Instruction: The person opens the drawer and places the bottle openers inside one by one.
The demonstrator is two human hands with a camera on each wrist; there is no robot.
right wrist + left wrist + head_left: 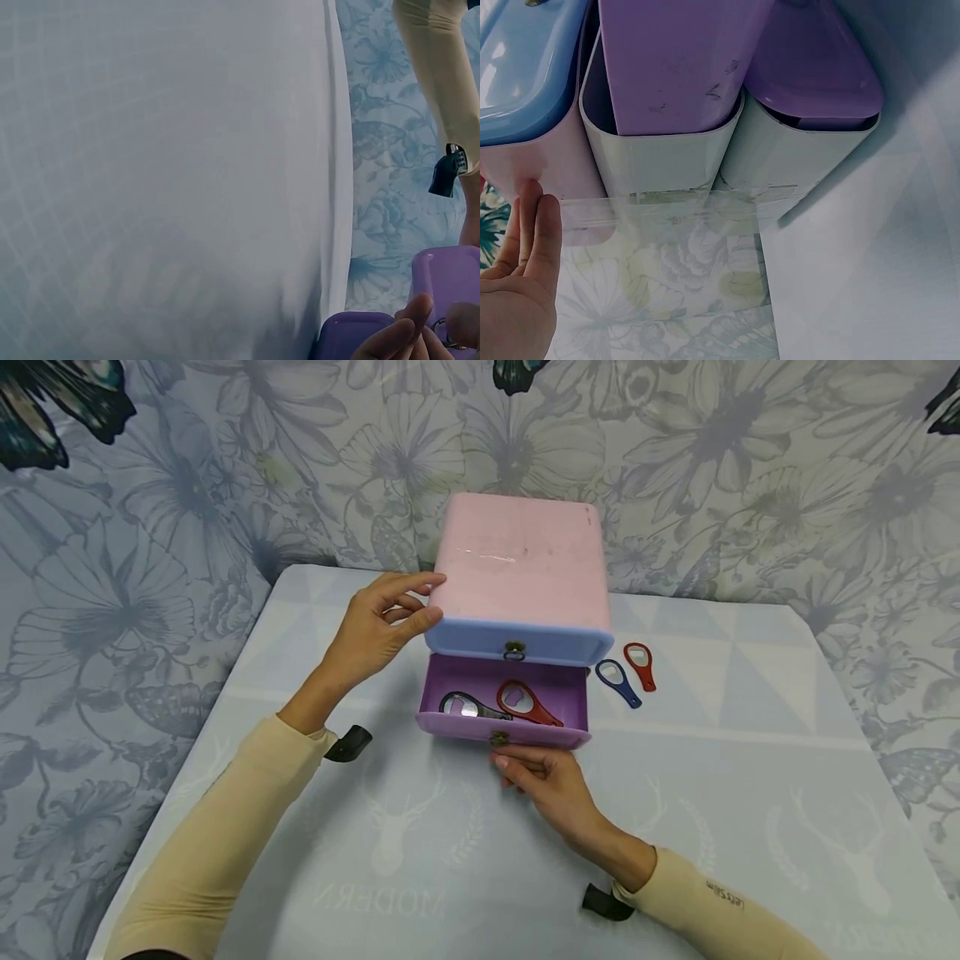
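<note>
A small drawer unit has a pink top (525,552) and a blue upper drawer (480,637). Its middle purple drawer (431,722) stands pulled out. Inside lie a red magnifier (536,710) and a dark-handled magnifier (487,710), each with a round lens. My left hand (378,622) rests its fairly straight fingers against the unit's left side, also visible in the left wrist view. At the purple drawer's front, my right hand (547,785) pinches the metal ring pull (441,328), partly hidden by the fingers.
Right of the unit, a blue magnifier (618,683) and another red magnifier (640,667) lie on the pale patterned table (712,760). A lower purple drawer (817,67) sits within its compartment. Floral fabric (675,485) hangs behind the table.
</note>
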